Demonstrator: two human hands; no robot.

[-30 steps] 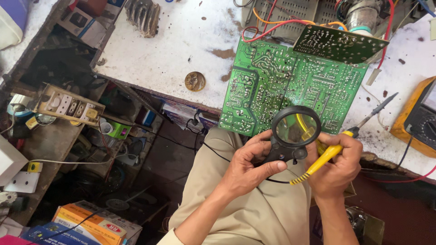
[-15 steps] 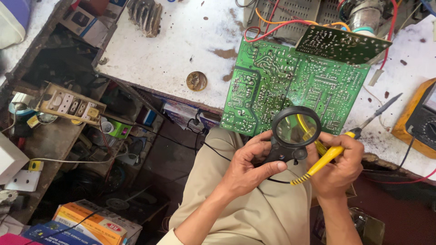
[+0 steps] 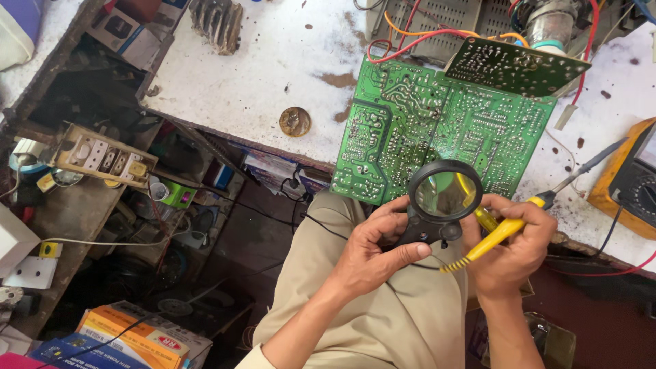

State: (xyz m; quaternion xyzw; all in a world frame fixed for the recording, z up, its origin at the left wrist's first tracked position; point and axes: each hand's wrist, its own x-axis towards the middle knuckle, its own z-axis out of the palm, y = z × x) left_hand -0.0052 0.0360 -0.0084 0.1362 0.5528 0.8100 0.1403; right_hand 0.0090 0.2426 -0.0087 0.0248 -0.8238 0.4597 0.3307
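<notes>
— Holding steady? Your left hand (image 3: 372, 256) is clamped on the magnifier (image 3: 443, 198), just over the green board's (image 3: 437, 130) near edge.

— And your right hand (image 3: 511, 253) is closed around the yellow iron (image 3: 499, 236), tip behind the lens. Looks like you're inspecting joints; touching one next would call for a fine, steady tip.

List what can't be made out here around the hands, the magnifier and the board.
- Soldering iron tip: head view, hidden behind the magnifier.
- Magnifier handle: mostly covered by the left hand.
- Circuit board solder joints: too small to judge.
- Yellow meter: cut off by the right edge.
- Right hand palm: faces away.
</notes>
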